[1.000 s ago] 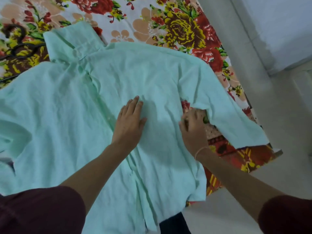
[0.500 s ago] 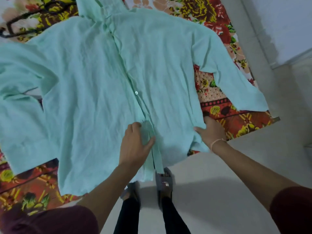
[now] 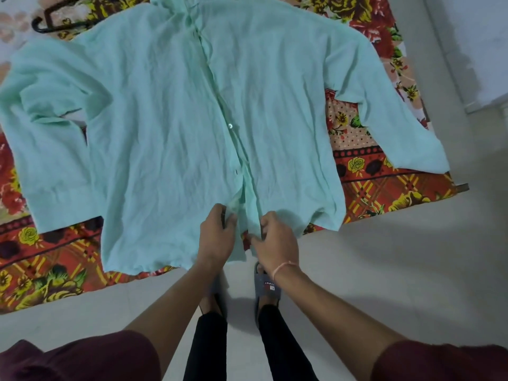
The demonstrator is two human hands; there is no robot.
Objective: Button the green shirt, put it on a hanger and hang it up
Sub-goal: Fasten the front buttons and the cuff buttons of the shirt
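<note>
The green shirt (image 3: 170, 127) lies spread flat, front up, on a floral bedsheet (image 3: 384, 193), collar at the far end and both sleeves out to the sides. A white button (image 3: 230, 125) shows midway down the front placket. At the hem, my left hand (image 3: 217, 237) pinches the left front edge. My right hand (image 3: 277, 240) pinches the right placket edge beside it. A dark hanger (image 3: 52, 19) lies on the sheet at the far left, partly under the shirt's shoulder.
The sheet's near edge meets a pale tiled floor (image 3: 384, 270). My feet in slippers (image 3: 266, 287) stand right below the hem. A pale wall (image 3: 472, 37) runs along the right side.
My right hand came from the shirt's right hem corner to the centre placket. My left hand shifted slightly down the placket to the hem. The view tilted back toward my feet.
</note>
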